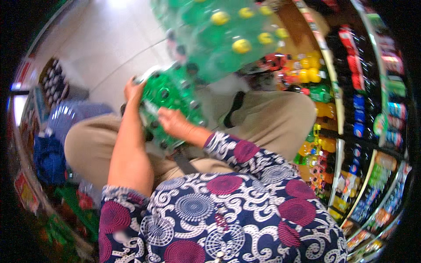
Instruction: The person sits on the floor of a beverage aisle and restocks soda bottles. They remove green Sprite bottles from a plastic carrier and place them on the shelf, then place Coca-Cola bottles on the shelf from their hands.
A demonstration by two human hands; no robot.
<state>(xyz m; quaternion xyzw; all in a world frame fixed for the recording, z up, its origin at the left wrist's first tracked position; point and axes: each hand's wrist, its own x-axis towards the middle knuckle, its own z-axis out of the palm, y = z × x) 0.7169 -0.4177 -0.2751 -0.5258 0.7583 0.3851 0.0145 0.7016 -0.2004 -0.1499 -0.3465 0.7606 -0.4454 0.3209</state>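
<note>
Between my knees stands a plastic-wrapped pack of green bottles with dark caps. My left hand grips its far left edge, with the fingers wrapped over the film. Over the near side of the pack, my right hand is closed around a pale strip. Blur hides whether that strip is loose film or a thin tool. Just beyond lies a larger wrapped pack of green bottles with yellow caps, partly cut off by the top of the view.
Shelves of drink bottles line the right side, with orange and yellow bottles low down. Pale floor tiles extend ahead. Large blue-tinted plastic bottles and a dark blue item are by my left knee.
</note>
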